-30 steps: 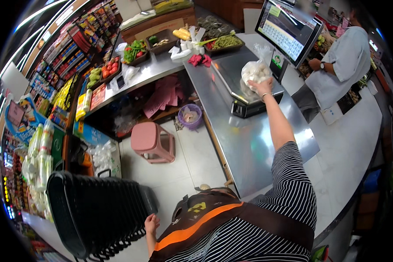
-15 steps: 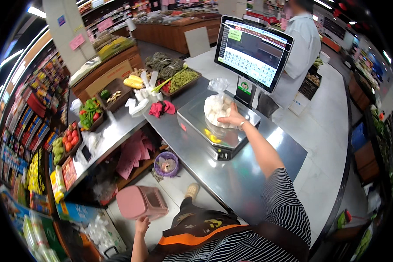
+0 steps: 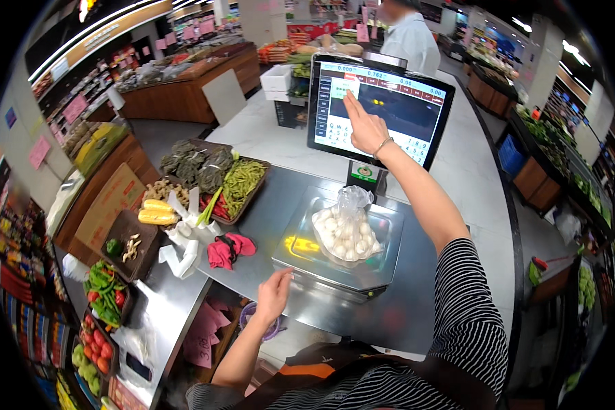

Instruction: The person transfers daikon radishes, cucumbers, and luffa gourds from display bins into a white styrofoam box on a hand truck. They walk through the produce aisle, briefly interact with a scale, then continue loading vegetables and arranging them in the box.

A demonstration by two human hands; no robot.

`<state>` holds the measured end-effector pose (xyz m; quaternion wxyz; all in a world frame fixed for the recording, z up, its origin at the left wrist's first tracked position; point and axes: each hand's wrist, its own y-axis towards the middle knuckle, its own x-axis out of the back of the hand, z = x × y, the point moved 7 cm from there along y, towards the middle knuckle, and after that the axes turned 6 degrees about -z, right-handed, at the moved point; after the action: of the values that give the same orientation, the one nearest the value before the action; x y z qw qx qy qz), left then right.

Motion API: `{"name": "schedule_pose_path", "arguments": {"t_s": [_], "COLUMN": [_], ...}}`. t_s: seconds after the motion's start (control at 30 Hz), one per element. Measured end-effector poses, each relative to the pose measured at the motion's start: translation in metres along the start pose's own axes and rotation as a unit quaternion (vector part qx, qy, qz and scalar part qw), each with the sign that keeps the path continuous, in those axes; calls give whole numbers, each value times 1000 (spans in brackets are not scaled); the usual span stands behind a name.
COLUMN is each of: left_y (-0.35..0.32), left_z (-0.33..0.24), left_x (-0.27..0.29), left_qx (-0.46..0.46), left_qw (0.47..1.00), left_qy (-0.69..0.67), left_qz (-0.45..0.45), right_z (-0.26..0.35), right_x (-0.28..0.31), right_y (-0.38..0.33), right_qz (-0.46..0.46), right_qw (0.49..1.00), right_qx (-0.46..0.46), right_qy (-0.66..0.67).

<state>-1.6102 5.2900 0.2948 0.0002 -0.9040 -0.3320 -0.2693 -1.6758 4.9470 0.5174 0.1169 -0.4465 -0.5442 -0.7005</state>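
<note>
My right hand (image 3: 367, 128) is raised to the scale's touch screen (image 3: 396, 102), fingers stretched out and the fingertips at its upper left part. Below it, a knotted clear plastic bag of small round white produce (image 3: 348, 236), like button mushrooms, rests on the steel weighing plate (image 3: 297, 256); neither hand touches it. By the plate's near left edge hovers my left hand (image 3: 273, 295), its fingers loosely bent and nothing visible in them. A crumpled pink-red cloth (image 3: 229, 251) lies left of the scale.
Left on the counter are a tray of green beans (image 3: 242, 186), corn cobs (image 3: 157, 213), white plastic bags (image 3: 184, 249), peppers (image 3: 106, 290), tomatoes (image 3: 97, 348) and a phone (image 3: 138, 366). A purple basket (image 3: 270, 329) stands below. A person in a light shirt (image 3: 413, 44) is beyond the screen.
My right hand has left the bag and moved up to the screen. My left hand has risen from low beside me to the scale's near edge. The view has shifted, and the screen display differs.
</note>
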Motion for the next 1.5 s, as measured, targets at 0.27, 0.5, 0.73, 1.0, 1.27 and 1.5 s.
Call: {"name": "schedule_pose_path", "arguments": {"t_s": [0.27, 0.5, 0.73, 1.0, 1.27, 1.5], "left_y": [115, 167, 176, 196, 143, 143], "left_z": [-57, -67, -42, -43, -112, -142], "left_x": [-90, -158, -185, -186, -160, -165], "left_qx": [-264, -275, -310, -220, -571, -649], "left_qw": [963, 949, 923, 959, 802, 690], "left_qy": [52, 122, 203, -136, 82, 236], "left_qz": [-28, 97, 105, 116, 154, 216], "right_z": [12, -22, 44, 54, 50, 55], "right_x": [46, 10, -24, -47, -62, -71], "right_y": [-104, -356, -502, -484, -487, -477], "right_qz": [-136, -1, -9, -21, -31, 14], "right_qw": [980, 903, 766, 808, 804, 859], "right_qx": [-55, -394, -596, -547, -551, -472], "right_qy": [134, 172, 239, 217, 221, 199]}}
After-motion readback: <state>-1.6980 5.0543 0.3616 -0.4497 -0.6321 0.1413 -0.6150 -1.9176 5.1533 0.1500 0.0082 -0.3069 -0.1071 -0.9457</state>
